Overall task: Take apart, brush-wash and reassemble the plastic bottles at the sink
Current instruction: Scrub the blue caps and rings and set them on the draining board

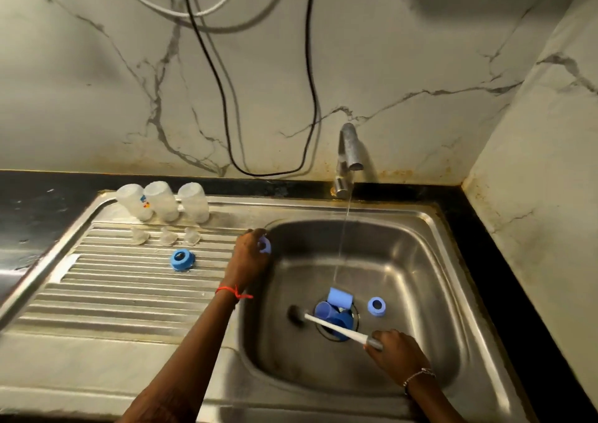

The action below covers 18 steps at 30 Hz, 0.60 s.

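Three clear plastic bottles point(161, 200) stand upside down at the back of the draining board, with three clear teats point(167, 236) in front of them. A blue collar ring point(182, 259) lies on the ribbed board. My left hand point(249, 256) grips another blue ring point(264, 245) at the basin's left rim. My right hand point(396, 353) holds the white handle of a bottle brush point(333, 325), whose dark head rests on the basin floor. Blue caps point(335, 309) lie over the drain, and a third blue ring point(376, 306) lies to their right.
The tap point(349, 150) runs a thin stream into the steel sink point(420, 260). Black and white cables point(226, 98) hang on the marble wall behind. A black counter point(485, 260) borders the sink on the right, next to a side wall.
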Each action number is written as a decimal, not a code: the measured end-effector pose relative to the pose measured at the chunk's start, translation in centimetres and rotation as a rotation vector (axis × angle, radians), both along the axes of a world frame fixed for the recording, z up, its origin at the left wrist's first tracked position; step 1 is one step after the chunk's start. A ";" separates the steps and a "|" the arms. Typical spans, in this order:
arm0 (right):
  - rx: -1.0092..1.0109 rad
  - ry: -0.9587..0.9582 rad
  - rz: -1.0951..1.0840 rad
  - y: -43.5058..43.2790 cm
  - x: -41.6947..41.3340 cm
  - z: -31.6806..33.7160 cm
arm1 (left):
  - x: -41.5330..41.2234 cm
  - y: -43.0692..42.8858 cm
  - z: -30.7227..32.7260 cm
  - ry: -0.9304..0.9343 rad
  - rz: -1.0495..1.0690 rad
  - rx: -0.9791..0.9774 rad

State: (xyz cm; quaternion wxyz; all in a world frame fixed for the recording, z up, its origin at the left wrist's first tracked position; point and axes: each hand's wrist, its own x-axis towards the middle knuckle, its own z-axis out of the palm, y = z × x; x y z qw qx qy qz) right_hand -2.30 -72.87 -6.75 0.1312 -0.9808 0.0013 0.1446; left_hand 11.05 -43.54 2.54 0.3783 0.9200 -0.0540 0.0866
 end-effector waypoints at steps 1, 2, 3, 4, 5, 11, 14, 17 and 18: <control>0.003 -0.011 -0.002 -0.1 -0.1 -0.1 | -0.2 1.4 0.2 -0.021 0.052 0.012; 0.007 -0.021 -0.010 -0.1 -0.1 -0.1 | -0.4 3.1 0.4 -0.029 0.113 0.018; 0.003 -0.032 -0.016 -0.2 -0.2 -0.2 | -0.6 4.8 0.6 -0.052 0.166 0.015; -0.013 -0.036 -0.022 -0.3 -0.3 -0.2 | -0.7 6.4 0.5 -0.070 0.205 0.016; -0.027 -0.038 -0.031 -0.2 -0.3 -0.2 | -0.8 8.2 0.6 -0.092 0.231 0.023; -0.078 -0.102 -0.079 0.6 -0.6 0.3 | -1.2 17.0 -0.1 -0.055 0.428 0.007; -0.116 -0.171 -0.107 0.6 -0.7 -0.1 | -1.3 19.7 -1.5 0.014 0.444 0.024; -0.205 -0.155 -0.100 0.6 -0.6 -0.3 | -1.2 20.9 -2.3 0.072 0.396 -0.013; -0.215 -0.155 -0.099 0.5 -0.5 -0.5 | -1.2 20.9 -2.4 0.080 0.386 -0.026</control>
